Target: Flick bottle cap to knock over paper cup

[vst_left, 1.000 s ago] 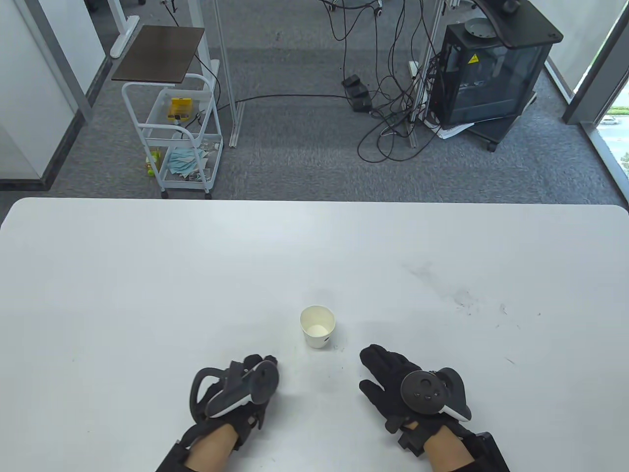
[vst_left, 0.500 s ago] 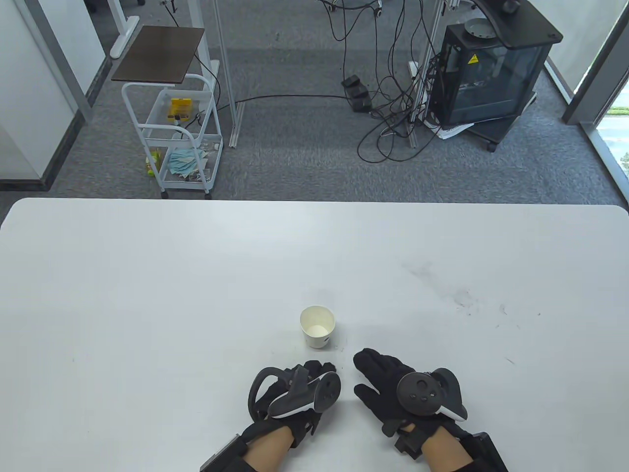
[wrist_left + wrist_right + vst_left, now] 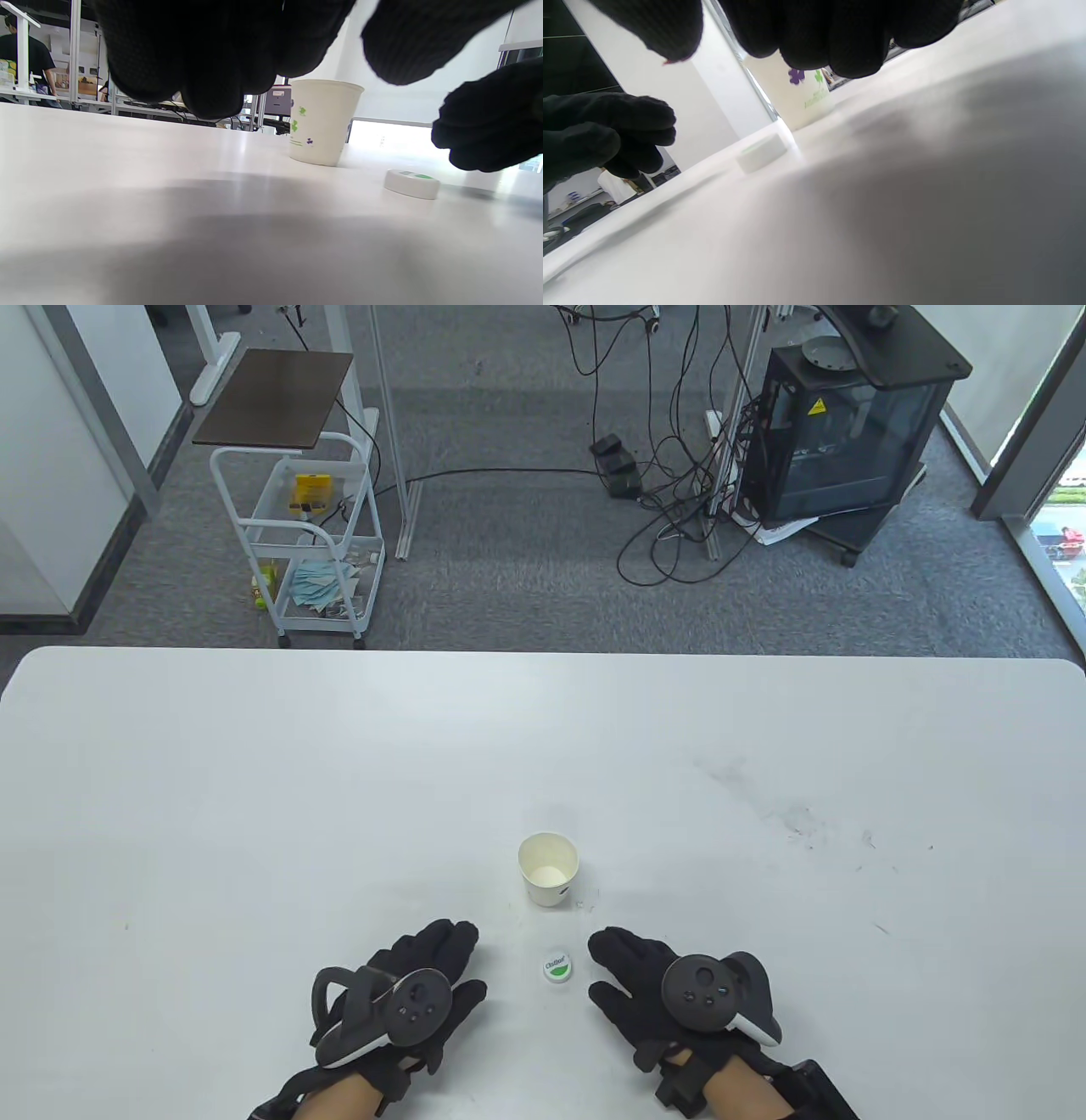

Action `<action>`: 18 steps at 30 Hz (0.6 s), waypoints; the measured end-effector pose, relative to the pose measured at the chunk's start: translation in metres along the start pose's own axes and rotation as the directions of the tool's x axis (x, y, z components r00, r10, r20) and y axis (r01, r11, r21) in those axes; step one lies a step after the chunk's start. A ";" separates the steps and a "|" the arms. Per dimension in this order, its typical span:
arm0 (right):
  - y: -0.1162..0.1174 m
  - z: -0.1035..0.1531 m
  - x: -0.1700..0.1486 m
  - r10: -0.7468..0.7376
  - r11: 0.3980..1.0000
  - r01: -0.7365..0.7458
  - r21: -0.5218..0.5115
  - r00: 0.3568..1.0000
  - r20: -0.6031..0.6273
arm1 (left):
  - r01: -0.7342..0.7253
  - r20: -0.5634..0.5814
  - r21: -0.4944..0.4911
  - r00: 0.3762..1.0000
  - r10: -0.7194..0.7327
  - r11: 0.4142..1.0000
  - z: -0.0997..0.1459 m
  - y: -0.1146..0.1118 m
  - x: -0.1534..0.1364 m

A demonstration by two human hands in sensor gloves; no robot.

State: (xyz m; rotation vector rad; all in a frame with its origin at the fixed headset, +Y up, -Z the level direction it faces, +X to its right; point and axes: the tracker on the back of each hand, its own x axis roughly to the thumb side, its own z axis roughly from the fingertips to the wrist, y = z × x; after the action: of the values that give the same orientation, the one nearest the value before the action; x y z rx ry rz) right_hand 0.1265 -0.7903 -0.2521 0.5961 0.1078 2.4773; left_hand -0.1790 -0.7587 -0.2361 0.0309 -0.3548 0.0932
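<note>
I see the bottle cap (image 3: 557, 965) flat on the table (image 3: 254, 780), between my left hand (image 3: 407, 997) and right hand (image 3: 670, 993), both spread, holding nothing, paper cup (image 3: 548, 869) upright just beyond the cap

Bottle cap (image 3: 556, 966) is showing a small blue word across its white top above a green patch; the lettering is too small to read for sure. In the left wrist view the cap (image 3: 411, 184) is showing only green marks on top, no legible word. Paper cup (image 3: 322, 122) is carrying green and purple clover-like prints and thin green lines low on its wall, no readable text; in the right wrist view the cup (image 3: 793, 99) is showing a purple and a green clover plus a faint unreadable line. Black cabinet (image 3: 848, 432) on the floor is wearing a yellow triangular warning sticker (image 3: 818, 408).
</note>
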 end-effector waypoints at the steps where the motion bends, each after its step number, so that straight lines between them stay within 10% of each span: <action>1: 0.004 0.001 0.000 0.015 1.000 -0.014 0.026 0.999 -0.036 | 0.007 0.006 -0.017 1.000 -0.007 1.000 0.000 0.000 -0.001; 18: 0.048 -0.014 0.024 0.088 0.954 -0.021 0.300 0.973 -0.212 | -0.063 0.034 -0.062 0.997 0.066 0.996 0.001 0.000 -0.008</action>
State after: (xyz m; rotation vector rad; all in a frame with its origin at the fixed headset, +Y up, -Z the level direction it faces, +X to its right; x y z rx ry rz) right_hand 0.0780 -0.8159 -0.2456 0.4423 0.5664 2.5954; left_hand -0.1872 -0.7599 -0.2376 -0.0388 -0.3940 0.1460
